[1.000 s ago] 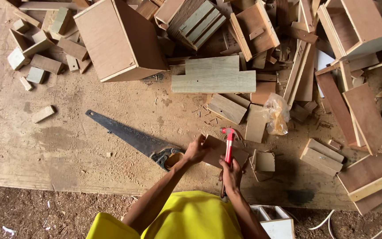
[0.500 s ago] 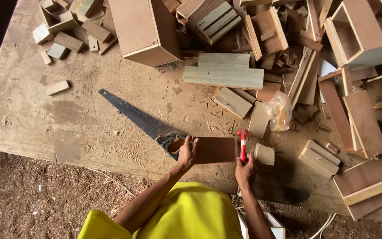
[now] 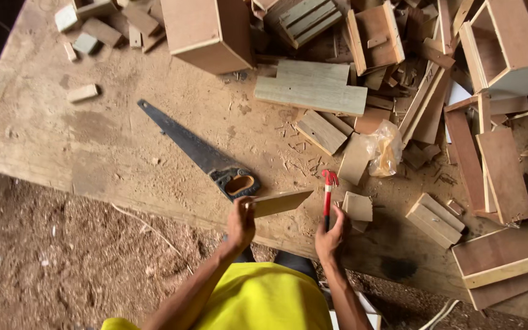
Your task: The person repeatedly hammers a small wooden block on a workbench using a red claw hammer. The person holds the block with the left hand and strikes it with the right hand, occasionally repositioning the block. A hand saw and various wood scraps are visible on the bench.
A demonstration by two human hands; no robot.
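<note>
Thin board and hammer held above the surface (image 3: pixel 62 140)
Left hand (image 3: pixel 240 223) fingers grip the thin board (image 3: pixel 279 203); right hand (image 3: pixel 330 235) fingers wrap the red hammer (image 3: pixel 327 194), near the handsaw (image 3: pixel 197 151).

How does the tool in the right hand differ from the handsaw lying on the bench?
The red-headed tool is slim and stick-like; the handsaw is long, with a broad dark blade. The tool is gripped by the right hand and stands roughly upright; the handsaw lies flat and untouched on the workbench. The tool's tip is red, while the handsaw's handle is dark with a tan opening. Both sit near the thin board held by the left hand.
</note>
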